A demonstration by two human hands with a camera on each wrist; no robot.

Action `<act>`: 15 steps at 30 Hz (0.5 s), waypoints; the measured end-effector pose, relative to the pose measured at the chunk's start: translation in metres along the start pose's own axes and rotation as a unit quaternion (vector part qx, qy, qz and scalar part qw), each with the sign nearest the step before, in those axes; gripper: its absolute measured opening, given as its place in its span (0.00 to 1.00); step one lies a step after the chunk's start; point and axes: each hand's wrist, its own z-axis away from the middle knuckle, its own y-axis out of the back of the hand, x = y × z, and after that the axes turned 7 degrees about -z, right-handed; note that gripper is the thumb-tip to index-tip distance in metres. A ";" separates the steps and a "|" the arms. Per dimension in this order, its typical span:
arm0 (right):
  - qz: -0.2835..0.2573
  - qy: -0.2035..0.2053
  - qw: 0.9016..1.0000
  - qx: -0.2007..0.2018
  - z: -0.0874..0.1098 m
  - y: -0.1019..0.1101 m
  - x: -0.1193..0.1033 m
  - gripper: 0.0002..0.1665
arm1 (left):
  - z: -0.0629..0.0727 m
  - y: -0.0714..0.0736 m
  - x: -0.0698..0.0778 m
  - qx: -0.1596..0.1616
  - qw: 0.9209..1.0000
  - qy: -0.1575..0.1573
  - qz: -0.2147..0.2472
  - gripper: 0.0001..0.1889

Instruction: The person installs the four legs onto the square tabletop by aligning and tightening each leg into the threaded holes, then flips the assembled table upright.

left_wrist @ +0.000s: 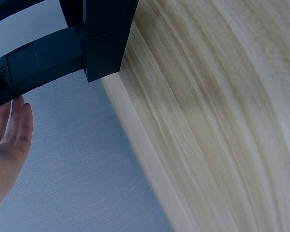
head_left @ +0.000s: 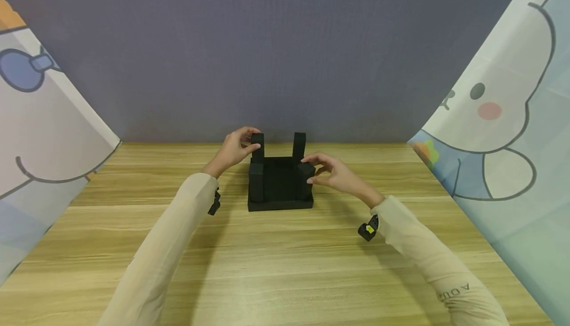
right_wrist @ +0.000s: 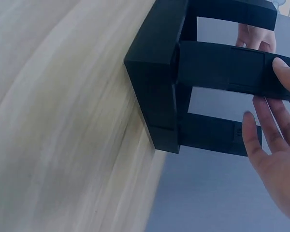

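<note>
A black square base (head_left: 280,206) stands on the table with an upright black post at each corner. My left hand (head_left: 235,149) pinches the far left post (head_left: 259,152) near its top, thumb on the near side and fingers behind. With my right hand (head_left: 336,172) I pinch the upper part of the near right post (head_left: 305,186). The right wrist view shows the right thumb (right_wrist: 286,72) on that post's face and the fingers passing behind it. The near left post (head_left: 256,183) and far right post (head_left: 299,146) stand upright, untouched.
The wood-grain table (head_left: 285,261) ends at a grey backdrop (head_left: 267,59) close behind the base. Printed cartoon panels (head_left: 498,98) slope up at both sides. Each wrist wears a black strap device (head_left: 368,229).
</note>
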 end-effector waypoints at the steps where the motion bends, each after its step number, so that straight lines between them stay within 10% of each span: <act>1: 0.000 -0.004 1.000 0.008 0.000 -0.001 -0.001 0.27 | 0.000 0.000 0.000 0.001 1.000 0.001 0.001 0.20; 15: 0.013 -0.001 0.999 0.047 0.004 -0.007 -0.002 0.26 | 0.000 -0.001 0.002 0.001 1.000 0.004 0.002 0.20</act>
